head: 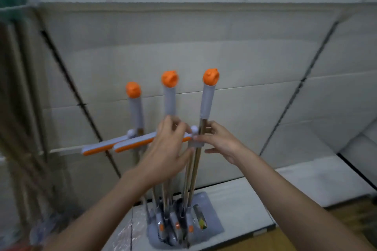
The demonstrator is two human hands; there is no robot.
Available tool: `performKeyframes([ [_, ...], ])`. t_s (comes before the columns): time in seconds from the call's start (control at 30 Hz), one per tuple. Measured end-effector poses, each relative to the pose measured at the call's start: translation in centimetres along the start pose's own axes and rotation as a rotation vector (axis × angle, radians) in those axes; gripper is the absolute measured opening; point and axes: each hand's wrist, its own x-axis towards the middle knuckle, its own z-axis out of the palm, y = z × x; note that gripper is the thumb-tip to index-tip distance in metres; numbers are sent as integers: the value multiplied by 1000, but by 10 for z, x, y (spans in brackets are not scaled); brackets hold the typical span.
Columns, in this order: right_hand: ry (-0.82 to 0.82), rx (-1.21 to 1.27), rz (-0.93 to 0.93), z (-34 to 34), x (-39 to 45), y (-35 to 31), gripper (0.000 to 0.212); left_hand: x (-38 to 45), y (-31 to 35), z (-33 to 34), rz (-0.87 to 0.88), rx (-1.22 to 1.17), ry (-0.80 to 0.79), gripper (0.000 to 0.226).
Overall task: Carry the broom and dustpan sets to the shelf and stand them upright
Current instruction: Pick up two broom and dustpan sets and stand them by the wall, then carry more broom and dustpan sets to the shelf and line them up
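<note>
- Three broom and dustpan sets stand upright and close together on the low white shelf, their grey bases at its front edge and their orange caps towards the pale back panels.
- The left hand reaches between the handles; its fingers curl around the middle handle just below the grey grip, though blur hides how firm the hold is.
- The right hand pinches the grey clip on the rightmost handle with thumb and fingertips.
- Grey-and-orange brush bars jut out to the left from the handles — they take up the room on that side.
- To the right of the sets the shelf surface runs on bare to a further white unit; wooden floor shows beyond the shelf's front edge.
- A small coloured label sits on the rightmost base — too blurred to read.
- Dark slanted struts cross the back panels, and blurred long handles lean at the far left.
</note>
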Motion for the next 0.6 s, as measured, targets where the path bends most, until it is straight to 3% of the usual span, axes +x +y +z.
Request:
performKeyframes([
  [0.13, 217, 89, 26, -92, -52, 36, 52, 49, 68, 75, 180, -95, -223, 43],
  [0.27, 461, 200, 54, -202, -139, 82, 44, 85, 174, 151, 331, -213, -428, 38],
  [0.6, 1101, 383, 103, -407, -385, 207, 24, 101, 466, 296, 705, -315, -696, 41],
])
